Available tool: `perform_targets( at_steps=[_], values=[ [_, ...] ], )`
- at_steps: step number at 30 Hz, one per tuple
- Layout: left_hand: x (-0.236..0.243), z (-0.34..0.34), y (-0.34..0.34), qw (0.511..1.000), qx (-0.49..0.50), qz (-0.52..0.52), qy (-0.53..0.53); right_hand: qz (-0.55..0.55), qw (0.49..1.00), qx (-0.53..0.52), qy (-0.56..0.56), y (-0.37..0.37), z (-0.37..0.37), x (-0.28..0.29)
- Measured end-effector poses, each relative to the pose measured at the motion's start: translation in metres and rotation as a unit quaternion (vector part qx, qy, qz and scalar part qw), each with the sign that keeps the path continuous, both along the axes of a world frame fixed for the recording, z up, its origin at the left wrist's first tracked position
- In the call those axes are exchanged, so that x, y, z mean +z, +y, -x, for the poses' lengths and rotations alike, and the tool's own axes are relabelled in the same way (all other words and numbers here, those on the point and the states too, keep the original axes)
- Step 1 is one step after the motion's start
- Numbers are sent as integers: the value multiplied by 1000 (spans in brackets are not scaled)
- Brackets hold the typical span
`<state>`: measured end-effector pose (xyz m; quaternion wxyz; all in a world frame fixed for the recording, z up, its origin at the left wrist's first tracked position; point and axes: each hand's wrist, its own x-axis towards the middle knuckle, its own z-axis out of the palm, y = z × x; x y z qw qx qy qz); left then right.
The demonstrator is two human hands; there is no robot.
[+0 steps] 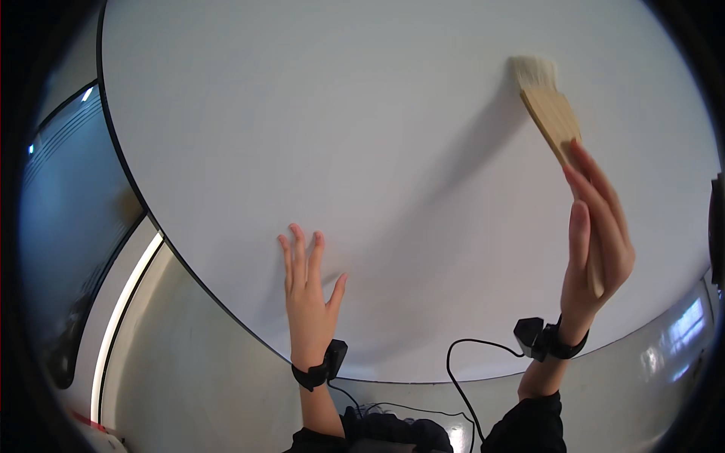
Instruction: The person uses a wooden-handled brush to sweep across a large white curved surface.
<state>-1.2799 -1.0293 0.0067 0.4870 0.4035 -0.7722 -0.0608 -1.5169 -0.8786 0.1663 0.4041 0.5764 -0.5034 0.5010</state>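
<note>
A flat wooden brush with pale bristles is held in my right hand. My fingers wrap its handle, and the butt of the handle shows below the palm. The bristle end points away from me and meets or nearly meets the white tabletop; its shadow falls to the left. My left hand rests on or just over the near left part of the white surface, fingers spread, with nothing in it.
Each wrist carries a strapped black device, such as the one on the right, with a loose black cable running toward my body. Past the table's dark left edge are a blue-grey glossy panel and a bright light strip.
</note>
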Motion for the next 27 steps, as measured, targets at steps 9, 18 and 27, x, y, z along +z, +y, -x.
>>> perform_targets(
  at_steps=[9,18,27],
  values=[
    [0,37,2,998,19,43,29,-177,971,31,-159,47,-17,-110],
    [16,57,14,981,63,145,111,-193,958,86,-192,87,18,-87],
    [78,4,13,771,-440,287,359,-3,992,31,-119,43,32,-46]
  ],
)
